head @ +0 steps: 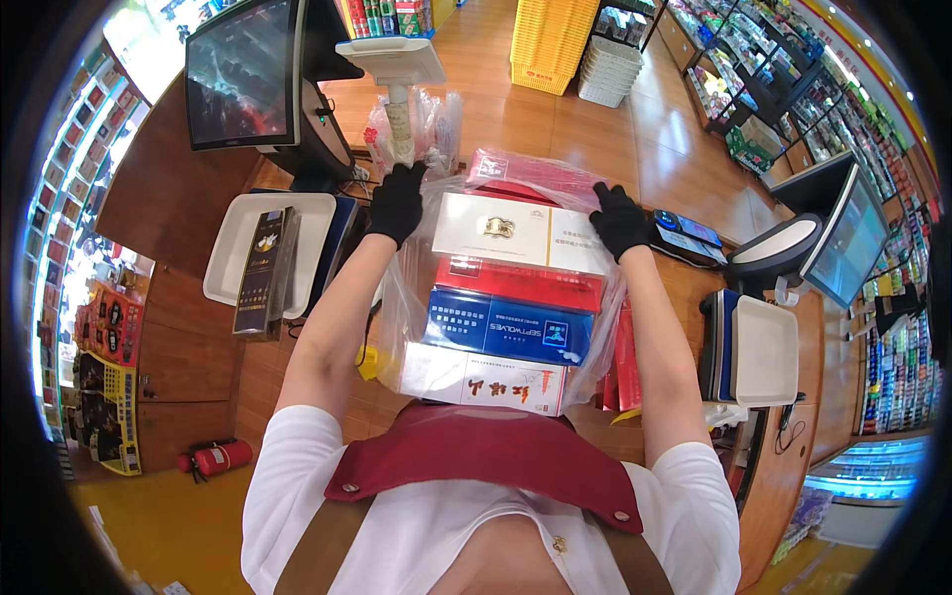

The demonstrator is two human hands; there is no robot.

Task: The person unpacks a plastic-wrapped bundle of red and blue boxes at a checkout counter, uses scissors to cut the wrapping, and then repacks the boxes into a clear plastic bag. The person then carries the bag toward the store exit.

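A clear plastic bag (pixel 401 290) lies spread around a row of cigarette cartons on the counter in front of me. My left hand (pixel 398 204), in a black glove, grips the bag's far left edge. At the far right edge, my right hand (pixel 622 221), also black-gloved, holds the film. Between my hands is a white carton with a gold emblem (pixel 513 232). Nearer me come a red carton (pixel 520 286), a blue Septwolves carton (pixel 509 325) and a white carton with red writing (pixel 483 379). A pink-red carton (pixel 535 175) sits under film at the far end.
Left, a white tray (pixel 223 245) holds a dark carton (pixel 262 275) beside a monitor (pixel 242 74). A pole display (pixel 394 59) and plastic bags (pixel 439 123) stand ahead. Right are a phone (pixel 692 229), a touchscreen (pixel 848 234) and a tray (pixel 766 353).
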